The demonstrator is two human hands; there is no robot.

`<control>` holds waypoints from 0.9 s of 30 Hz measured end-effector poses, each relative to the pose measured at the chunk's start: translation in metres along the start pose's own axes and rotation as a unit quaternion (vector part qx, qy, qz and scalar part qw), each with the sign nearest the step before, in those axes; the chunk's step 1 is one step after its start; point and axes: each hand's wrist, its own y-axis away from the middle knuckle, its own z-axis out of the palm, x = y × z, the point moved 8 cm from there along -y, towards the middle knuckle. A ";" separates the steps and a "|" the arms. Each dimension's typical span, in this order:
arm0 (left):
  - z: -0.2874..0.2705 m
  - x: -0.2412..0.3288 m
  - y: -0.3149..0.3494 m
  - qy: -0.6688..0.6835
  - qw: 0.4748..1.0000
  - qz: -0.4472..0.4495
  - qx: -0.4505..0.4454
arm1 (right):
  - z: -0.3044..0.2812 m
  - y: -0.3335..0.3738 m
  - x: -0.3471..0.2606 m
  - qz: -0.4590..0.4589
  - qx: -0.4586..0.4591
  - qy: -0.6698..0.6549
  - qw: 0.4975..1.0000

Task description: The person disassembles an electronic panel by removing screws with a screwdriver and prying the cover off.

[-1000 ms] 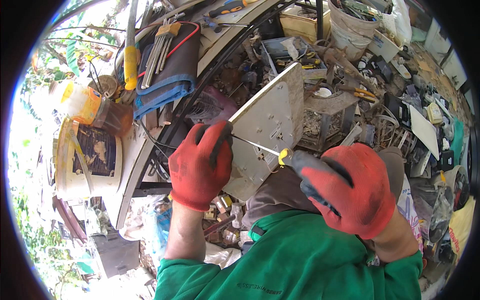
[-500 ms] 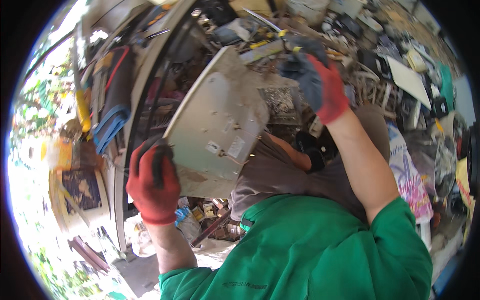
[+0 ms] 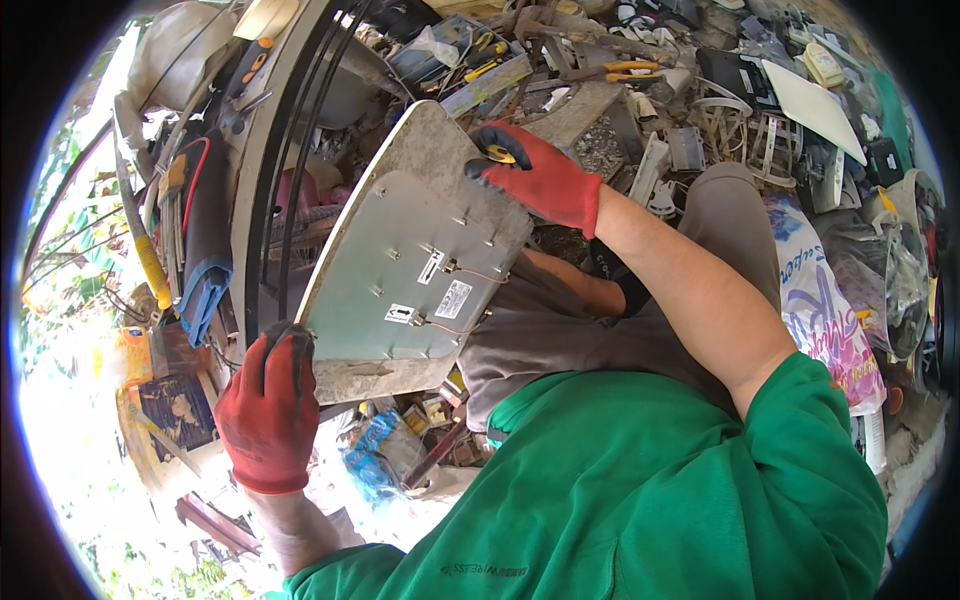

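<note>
A flat, dirty, pale panel (image 3: 350, 235) with rounded corners stands tilted before me. Fixed to its face is a shiny metal plate (image 3: 400, 270) with small studs, labels and two thin brown cables. My left hand (image 3: 270, 405), in a red and black glove, grips the panel's lower left edge. At the upper right edge is my right hand (image 3: 535, 175), gloved alike, its fingers closed round a screwdriver (image 3: 500, 154). Only the yellow and black handle shows; I cannot make out the shaft. The panel's lower edge is close to my lap.
A dark metal frame (image 3: 262, 170) rises just left of the panel. Scrap parts and tools cover the ground ahead, with a white flat board (image 3: 815, 110) at the far right. A printed plastic bag (image 3: 825, 300) lies beside my right leg; small boxes and a blue bag (image 3: 372, 450) lie below the panel.
My right hand has come down and left with the screwdriver, from above the scrap to the panel's upper right edge. My left hand and the panel have shifted slightly down and left.
</note>
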 end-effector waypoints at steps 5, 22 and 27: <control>-0.005 0.003 -0.003 -0.006 1.000 0.030 -0.004 | 0.005 0.003 -0.010 -0.016 -0.034 -0.066 0.997; 0.031 -0.042 0.008 0.028 0.998 -0.009 0.047 | 0.008 0.012 -0.020 -0.052 -0.027 -0.055 0.997; 0.028 -0.046 0.011 0.062 0.997 -0.031 0.023 | 0.009 0.012 -0.018 -0.037 -0.029 -0.044 0.998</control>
